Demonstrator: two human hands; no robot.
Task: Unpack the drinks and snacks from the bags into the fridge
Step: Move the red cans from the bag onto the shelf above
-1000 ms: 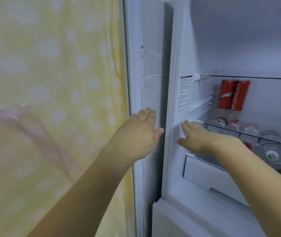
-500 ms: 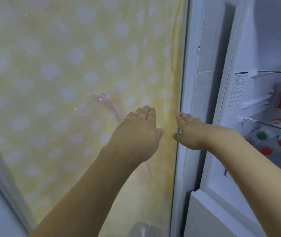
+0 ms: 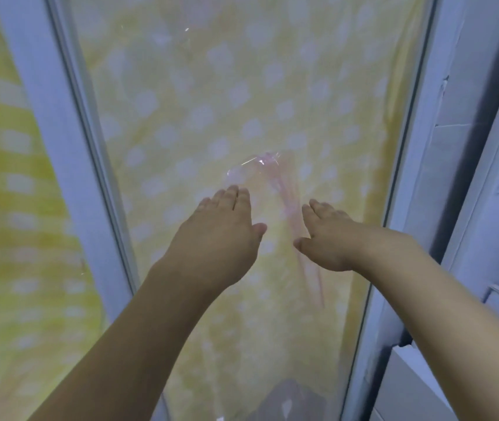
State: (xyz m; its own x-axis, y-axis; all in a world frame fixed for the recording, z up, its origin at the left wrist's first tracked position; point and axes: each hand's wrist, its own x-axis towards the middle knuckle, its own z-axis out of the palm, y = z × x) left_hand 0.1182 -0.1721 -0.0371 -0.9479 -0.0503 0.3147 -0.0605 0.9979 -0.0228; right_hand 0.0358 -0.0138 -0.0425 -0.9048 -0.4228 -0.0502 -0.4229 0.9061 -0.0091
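Where both forearms run off the bottom edge, the left hand [image 3: 221, 238] and right hand [image 3: 327, 238] reach forward flat, fingers extended, holding nothing. Beyond them hangs glossy, reflective yellow dotted sheeting [image 3: 242, 101]; contact is unclear. Right of the right hand, the white fridge [image 3: 482, 208] is cropped, its contents blurred.

glossy reflective door panel [image 3: 242, 101] in a smooth white frame [image 3: 69, 165].

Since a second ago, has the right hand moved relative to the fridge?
Yes. The right hand was at the shelf inside the fridge; it now lies left of the fridge's edge, over the yellow door panel.
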